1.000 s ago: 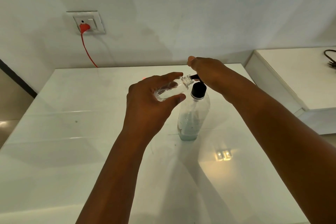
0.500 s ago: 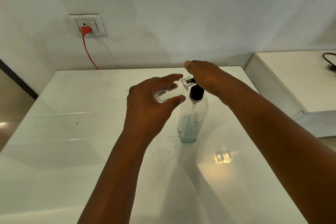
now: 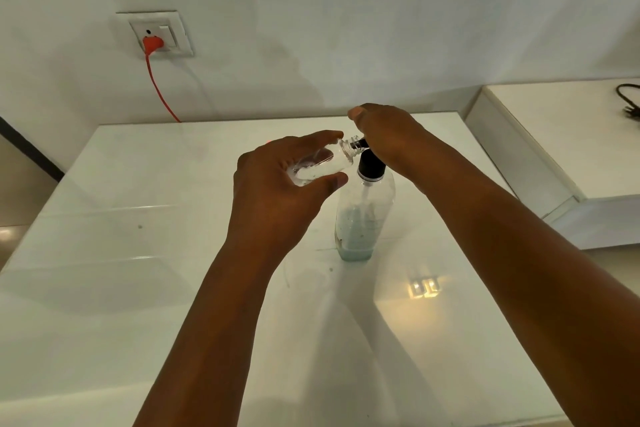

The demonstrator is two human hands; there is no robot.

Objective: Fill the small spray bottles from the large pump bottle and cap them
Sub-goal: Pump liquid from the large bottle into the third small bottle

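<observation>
Mid-frame, left hand (image 3: 277,184) gripping tilted small spray bottle (image 3: 323,165), mouth at nozzle; right hand (image 3: 384,130) pressing atop large pump bottle (image 3: 363,215) on desk (image 3: 138,288), finger curl hidden.

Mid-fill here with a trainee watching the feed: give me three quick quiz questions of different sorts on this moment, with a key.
1. True or false: the small spray bottle stands upright on the table.
2. Which hand is on the pump head of the large pump bottle? A) left hand B) right hand C) neither
3. Fill in: the cable plugged into the wall socket is ____.

Key:
1. False. The left hand holds it tilted in the air, its open neck at the black spout.
2. B. The right hand rests on top of the pump.
3. Orange.
</observation>
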